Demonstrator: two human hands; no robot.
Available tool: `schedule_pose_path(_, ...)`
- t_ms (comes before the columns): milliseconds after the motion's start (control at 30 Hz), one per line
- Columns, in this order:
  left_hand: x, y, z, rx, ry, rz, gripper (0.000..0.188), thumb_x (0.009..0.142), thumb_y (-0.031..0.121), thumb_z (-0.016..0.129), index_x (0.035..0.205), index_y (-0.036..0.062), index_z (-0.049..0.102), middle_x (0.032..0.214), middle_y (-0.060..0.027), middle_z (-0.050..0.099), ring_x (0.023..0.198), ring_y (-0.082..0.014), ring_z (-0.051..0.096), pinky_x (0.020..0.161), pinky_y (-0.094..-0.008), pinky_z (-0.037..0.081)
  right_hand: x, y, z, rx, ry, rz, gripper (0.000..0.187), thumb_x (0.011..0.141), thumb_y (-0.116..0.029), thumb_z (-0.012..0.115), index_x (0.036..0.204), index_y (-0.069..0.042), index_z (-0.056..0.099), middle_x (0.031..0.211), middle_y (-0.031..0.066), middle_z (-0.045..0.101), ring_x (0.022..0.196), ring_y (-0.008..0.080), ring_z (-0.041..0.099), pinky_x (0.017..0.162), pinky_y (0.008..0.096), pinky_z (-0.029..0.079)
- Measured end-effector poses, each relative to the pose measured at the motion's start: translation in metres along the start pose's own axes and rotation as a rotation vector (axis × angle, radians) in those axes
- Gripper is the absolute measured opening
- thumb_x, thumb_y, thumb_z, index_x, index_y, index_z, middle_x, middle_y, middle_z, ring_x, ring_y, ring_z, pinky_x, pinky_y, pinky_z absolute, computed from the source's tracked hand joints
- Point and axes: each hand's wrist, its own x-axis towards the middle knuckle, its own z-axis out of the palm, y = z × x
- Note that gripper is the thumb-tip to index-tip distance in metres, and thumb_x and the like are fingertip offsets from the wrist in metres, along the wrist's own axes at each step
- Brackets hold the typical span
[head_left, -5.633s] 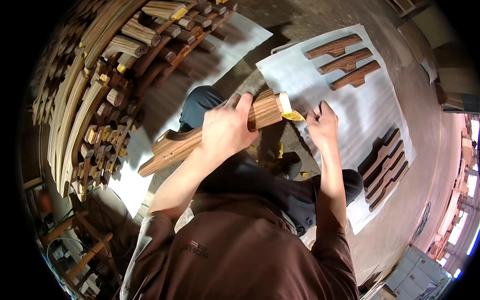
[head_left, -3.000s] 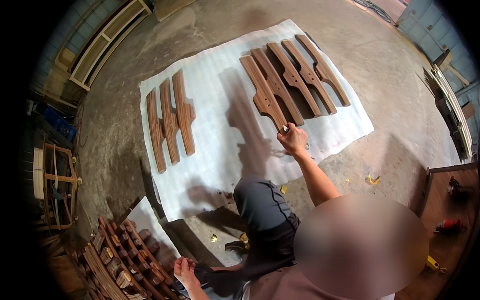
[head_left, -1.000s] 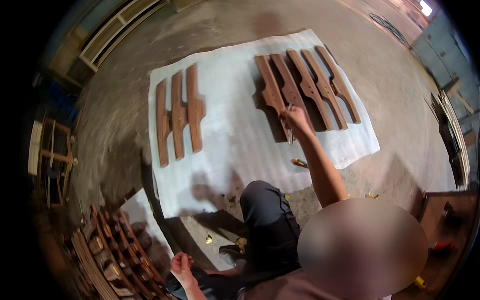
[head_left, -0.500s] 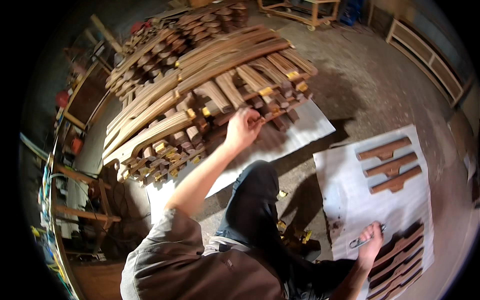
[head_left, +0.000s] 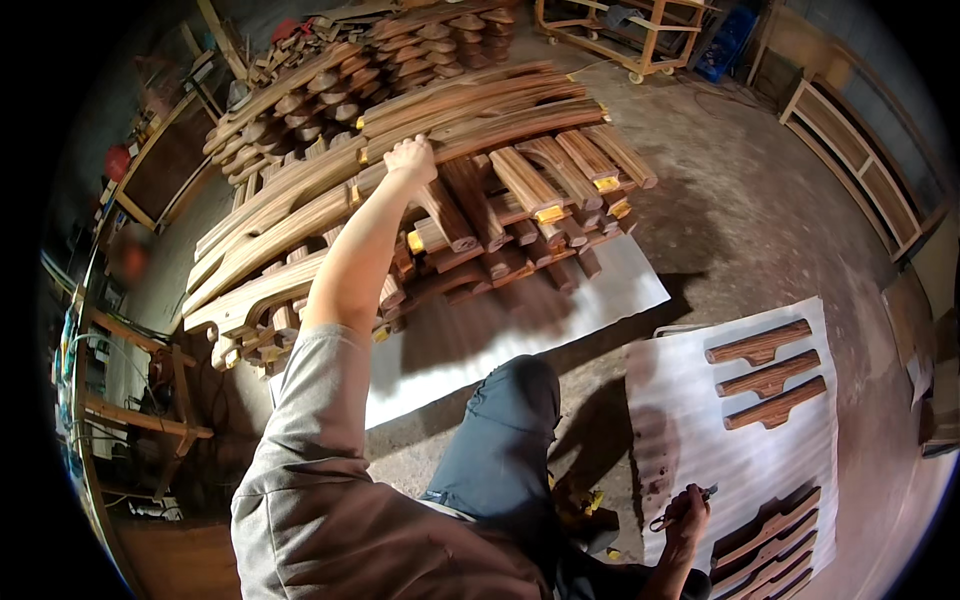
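Note:
My left hand (head_left: 410,160) reaches out over a wide stack of brown, striped wooden pieces. Its fingers are curled over the upper end of a short wooden piece (head_left: 446,218) in the middle of the top layer; the fingertips are partly hidden. Down at the right, my right hand (head_left: 688,512) is closed around a small metal tool with a loop at one end, whose exact kind I cannot make out. Below that hand is a white sheet (head_left: 735,455). Several shaped wooden pieces (head_left: 768,545) lie side by side on the sheet, close to the right hand.
Three more shaped wooden pieces (head_left: 768,372) lie farther up the sheet. Yellow pads (head_left: 551,214) poke out between stacked layers. Behind stands another wood stack (head_left: 440,45). A wheeled wooden frame (head_left: 640,40) is at the back, a shelf frame (head_left: 850,165) along the right wall.
My left hand has moved from the stack's near edge, farther away and left, onto the top layer. My right hand has shifted left and nearer with the metal tool. The view has shifted slightly.

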Motion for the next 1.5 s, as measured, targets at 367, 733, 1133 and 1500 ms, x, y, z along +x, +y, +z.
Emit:
schedule_pose_path(367,-0.08,0.028,-0.091,-0.11,0.105,0.184,0.046,0.076,0.01,0.063,0.118,-0.0034,0.051,0.112,-0.0226,0.064,0.107,-0.0365,0.063,0.091,-0.0425,0.05,-0.004,0.003,0.002,-0.089,-0.027,-0.075,0.022,0.095,-0.014,0.058,0.076,-0.014,0.047,0.055,-0.0053,0.034,0.044,0.0067,0.031,0.04,0.0249,0.024)
schedule_pose_path(733,-0.324,0.007,-0.031,-0.316,0.5,0.402,0.045,0.062,0.016,0.078,0.104,0.0057,0.064,0.102,-0.011,0.061,0.09,-0.0338,0.061,0.077,-0.0431,0.048,-0.034,-0.078,0.087,-0.186,-0.072,-0.531,0.05,0.094,-0.022,0.068,0.133,0.005,0.051,0.101,0.0157,0.069,0.053,0.0039,0.04,0.046,0.0182,0.03)
schedule_pose_path(1133,-0.414,-0.004,0.021,-0.343,0.727,0.663,0.046,0.058,0.006,0.07,0.104,0.0068,0.062,0.107,-0.0098,0.063,0.098,-0.0283,0.061,0.087,-0.0428,0.042,-0.024,-0.058,0.067,-0.082,-0.076,-0.36,0.062,0.092,-0.047,0.065,0.132,-0.001,0.053,0.093,0.0091,0.064,0.053,0.0081,0.044,0.045,0.0211,0.03)
schedule_pose_path(1500,-0.387,-0.026,0.026,-0.258,-0.38,0.832,0.049,0.063,0.02,0.079,0.106,0.0059,0.063,0.079,-0.0182,0.069,0.078,-0.0384,0.068,0.07,-0.0434,0.054,0.007,-0.057,0.03,-0.161,-0.39,-0.46,0.062,0.081,-0.015,0.071,0.137,0.001,0.051,0.117,0.0125,0.061,0.08,0.0103,0.052,0.056,0.0214,0.037)
